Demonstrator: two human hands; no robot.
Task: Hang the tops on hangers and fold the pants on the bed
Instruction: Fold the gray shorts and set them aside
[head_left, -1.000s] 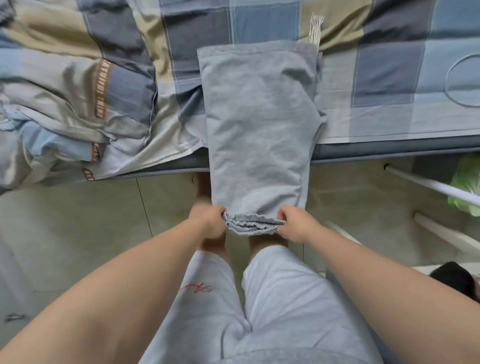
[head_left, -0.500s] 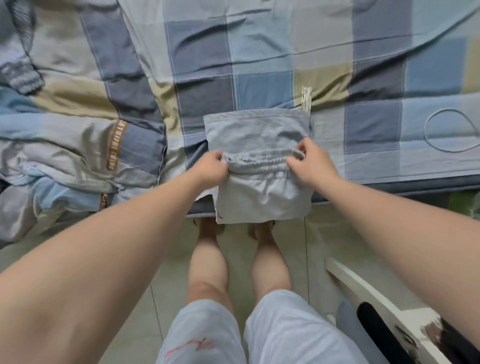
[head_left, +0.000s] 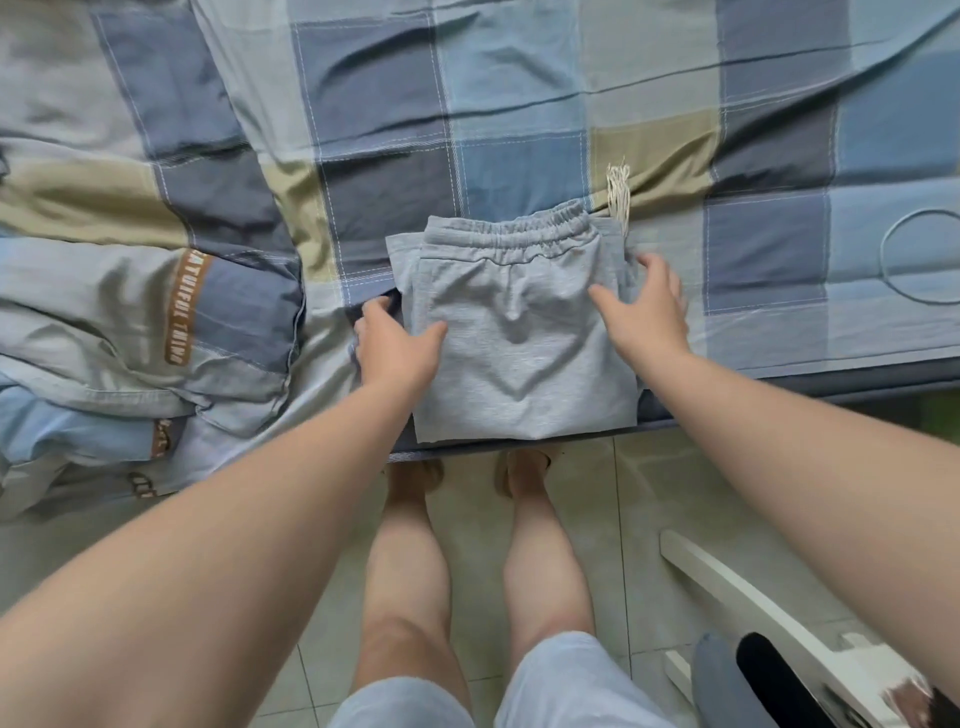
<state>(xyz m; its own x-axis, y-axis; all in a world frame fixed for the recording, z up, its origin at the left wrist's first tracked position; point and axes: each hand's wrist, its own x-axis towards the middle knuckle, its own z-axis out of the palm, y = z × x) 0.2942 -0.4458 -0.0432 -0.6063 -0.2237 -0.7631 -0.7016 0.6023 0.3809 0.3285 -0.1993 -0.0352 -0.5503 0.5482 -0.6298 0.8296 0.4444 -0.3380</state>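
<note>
**Change since the earlier frames.** Half a second ago both hands pinched the elasticated end of the grey pants and carried it above the fold. One second ago that end hung below the bed edge. Both hands have now released it. It lies flat along the far side of the stack, and the pants form a compact rectangle.

**Surface and room.** The pants lie on the checked bed sheet, which is blue, grey and tan. Their near fold is at the near edge of the bed. A white drawstring sticks out at the far right corner of the stack. A crumpled quilt with a brown lettered band lies on the left part of the bed. Below the bed edge are a pale tiled floor, the person's bare legs and a white frame at the lower right.

**Hand pose.** The left hand is at the left edge of the stack. Its thumb is laid on top and its fingers are extended alongside. The right hand rests over the right edge with straight, spread fingers. Neither hand grips anything.
</note>
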